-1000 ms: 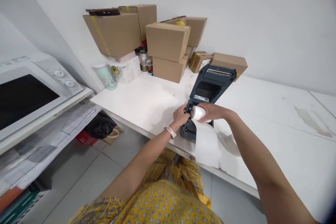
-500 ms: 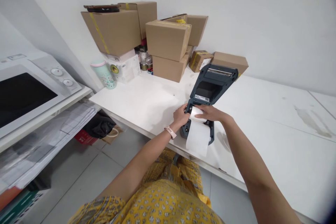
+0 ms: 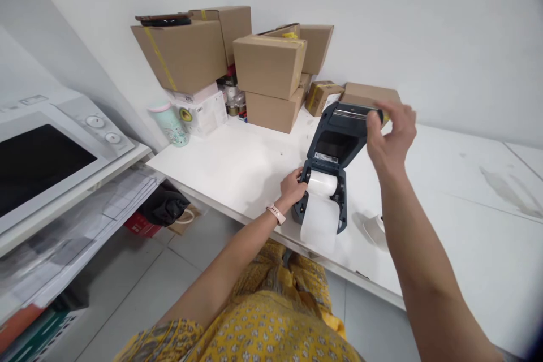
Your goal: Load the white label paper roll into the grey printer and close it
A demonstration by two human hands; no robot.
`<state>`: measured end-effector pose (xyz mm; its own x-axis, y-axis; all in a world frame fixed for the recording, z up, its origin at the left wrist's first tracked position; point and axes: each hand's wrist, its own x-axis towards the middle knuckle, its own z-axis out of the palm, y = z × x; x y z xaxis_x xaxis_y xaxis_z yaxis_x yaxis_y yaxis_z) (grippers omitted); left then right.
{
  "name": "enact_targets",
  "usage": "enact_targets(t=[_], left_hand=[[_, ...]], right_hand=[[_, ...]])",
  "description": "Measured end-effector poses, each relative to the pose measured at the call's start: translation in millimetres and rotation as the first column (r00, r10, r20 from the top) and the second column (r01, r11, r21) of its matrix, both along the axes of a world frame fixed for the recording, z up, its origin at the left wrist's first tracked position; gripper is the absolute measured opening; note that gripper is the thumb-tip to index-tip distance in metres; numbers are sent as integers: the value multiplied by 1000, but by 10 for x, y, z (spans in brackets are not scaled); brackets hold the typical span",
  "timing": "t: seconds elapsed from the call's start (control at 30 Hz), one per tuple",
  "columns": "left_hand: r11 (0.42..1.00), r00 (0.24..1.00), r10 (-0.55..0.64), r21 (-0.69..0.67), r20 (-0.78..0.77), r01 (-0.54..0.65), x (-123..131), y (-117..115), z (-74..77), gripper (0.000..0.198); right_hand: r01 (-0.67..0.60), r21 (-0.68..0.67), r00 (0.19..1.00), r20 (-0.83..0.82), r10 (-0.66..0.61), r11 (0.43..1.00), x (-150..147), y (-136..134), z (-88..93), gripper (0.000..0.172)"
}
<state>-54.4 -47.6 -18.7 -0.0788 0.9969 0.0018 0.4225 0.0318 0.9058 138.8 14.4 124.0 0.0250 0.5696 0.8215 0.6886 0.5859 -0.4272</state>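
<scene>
A dark blue-grey label printer (image 3: 300,209) stands on the white table near its front edge, its lid (image 3: 335,145) raised. Inside lies a white paper roll (image 3: 322,183), and a strip of its paper (image 3: 320,220) hangs out over the front. My left hand (image 3: 292,185) grips the printer's left side, fingers curled at the rim. At the upper right corner of the raised lid is my right hand (image 3: 391,133), blurred a little, with thumb and fingers apart around that corner.
A small white object (image 3: 375,231) lies right of the printer, partly behind my right forearm. Cardboard boxes (image 3: 269,68) are stacked at the back, beside a mint tumbler (image 3: 170,124). A microwave (image 3: 55,153) stands on the left shelf.
My right hand has left the paper roll and moved up and right to the lid's corner. More of the roll and the white object shows. My left hand has stayed in place.
</scene>
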Motion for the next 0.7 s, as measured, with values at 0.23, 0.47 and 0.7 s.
enact_targets(t=[0.23, 0.47, 0.7], left_hand=[[1000, 1000, -1, -20, 19, 1, -1, 28, -1, 65], [998, 998, 44, 52, -41, -42, -7, -242, 63, 62], [814, 818, -228, 358, -528, 458, 124, -936, 207, 40]], right_hand=[[-33, -87, 999, -20, 31, 996, 5, 355, 65, 44], [-48, 108, 999, -2, 49, 993, -152, -595, -323, 34], [-73, 59, 966, 252, 56, 996, -71, -1236, -838, 47]])
